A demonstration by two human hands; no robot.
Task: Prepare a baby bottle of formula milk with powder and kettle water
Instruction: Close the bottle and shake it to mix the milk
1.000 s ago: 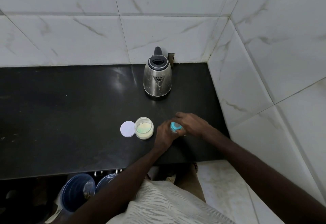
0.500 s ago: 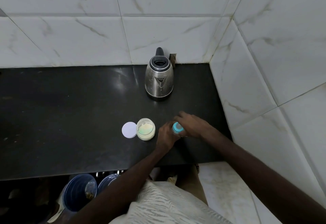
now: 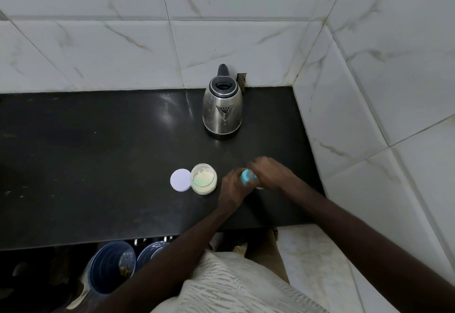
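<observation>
Light, smooth, likely slippery bottle point(image 3: 247, 177): gripped around the body by left hand point(image 3: 232, 188), top pinched by right hand point(image 3: 270, 173). Best held low.

I see a glossy black stone tabletop point(image 3: 98, 152). A steel kettle with a black lid point(image 3: 222, 110) stands near its back edge, toward the right end. Nearer the front edge, a flat white round lid point(image 3: 180, 180) touches an open clear jar of pale powder point(image 3: 203, 179). Just right of the jar, the left hand point(image 3: 234, 188) and right hand point(image 3: 270, 173) grip a turquoise-topped bottle point(image 3: 247, 176).

I count, right now: kettle point(image 3: 222, 108) 1 | powder jar point(image 3: 203, 182) 1 | white lid point(image 3: 180, 180) 1 | baby bottle point(image 3: 247, 176) 1 | blue buckets point(image 3: 108, 266) 2
</observation>
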